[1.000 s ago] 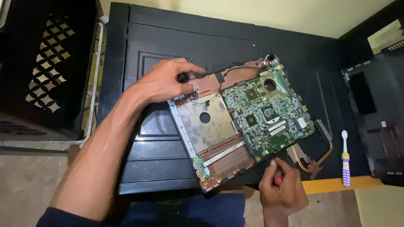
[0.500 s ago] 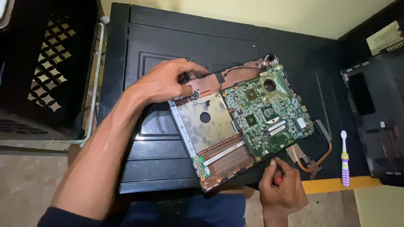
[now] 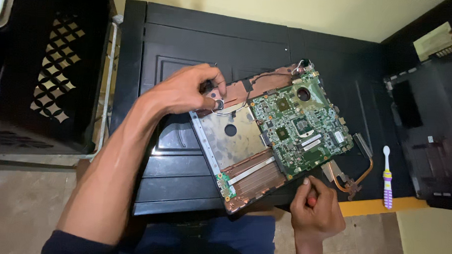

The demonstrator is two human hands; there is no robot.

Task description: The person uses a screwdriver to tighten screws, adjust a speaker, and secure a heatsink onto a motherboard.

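An opened laptop base (image 3: 235, 142) lies tilted on a black table (image 3: 189, 35), with a green motherboard (image 3: 301, 127) in its right half and a bare metal plate on the left. My left hand (image 3: 187, 90) rests on the base's upper left corner, fingers pinched on a small round metal part (image 3: 218, 104) with thin wires. My right hand (image 3: 316, 208) is at the base's lower right edge, closed around a red-handled screwdriver (image 3: 311, 199) whose tip points at the board's lower edge.
A copper heat pipe (image 3: 352, 174) lies right of the laptop base. A white and purple toothbrush (image 3: 387, 177) sits further right. A black laptop cover (image 3: 431, 124) is at the far right, a black lattice crate (image 3: 52, 71) at the left.
My left hand shifted slightly along the base's upper left corner and now pinches the small round part. My right hand holds almost still with the screwdriver.
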